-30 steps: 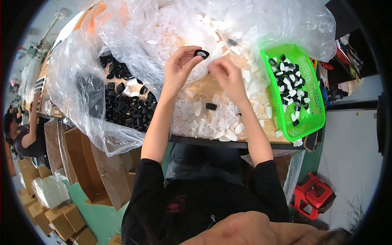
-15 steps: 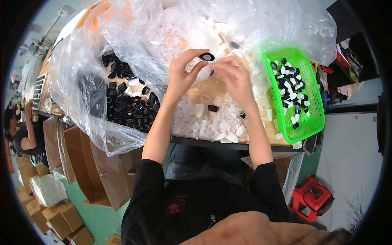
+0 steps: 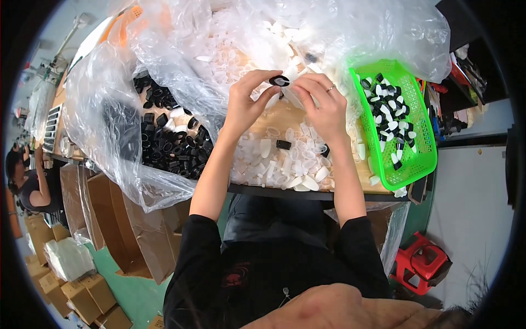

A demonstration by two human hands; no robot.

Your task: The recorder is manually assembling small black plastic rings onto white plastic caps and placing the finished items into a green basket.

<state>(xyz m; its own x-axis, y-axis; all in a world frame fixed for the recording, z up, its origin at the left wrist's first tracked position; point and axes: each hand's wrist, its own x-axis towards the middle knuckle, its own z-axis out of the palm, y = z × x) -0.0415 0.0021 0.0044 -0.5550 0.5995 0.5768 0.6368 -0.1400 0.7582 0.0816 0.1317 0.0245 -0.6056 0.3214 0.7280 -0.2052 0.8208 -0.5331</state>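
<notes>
My left hand [image 3: 245, 104] pinches a small black oval ring [image 3: 274, 80] between thumb and fingertips, with something pale showing in its opening. Fingers bent and thumb drawn in, my right hand [image 3: 326, 107] is at the ring's right side; whatever its fingertips hold is too small to make out. Below both hands lie loose translucent oval rings and white oval pieces [image 3: 310, 183], with one black part [image 3: 283, 145] among them. Many black hollow parts [image 3: 170, 143] are heaped to the left, partly under clear plastic.
A green basket [image 3: 390, 180] at the right holds black-and-white pieces. Clear plastic sheeting [image 3: 104, 120] drapes over the table's left and far sides. An open cardboard box [image 3: 118, 225] and a red stool [image 3: 421, 262] stand below the table. Another person [image 3: 35, 183] sits at far left.
My right hand has come in closer to the black ring, its fingers now drawn together. My left hand still holds the ring, which has tilted and dropped slightly.
</notes>
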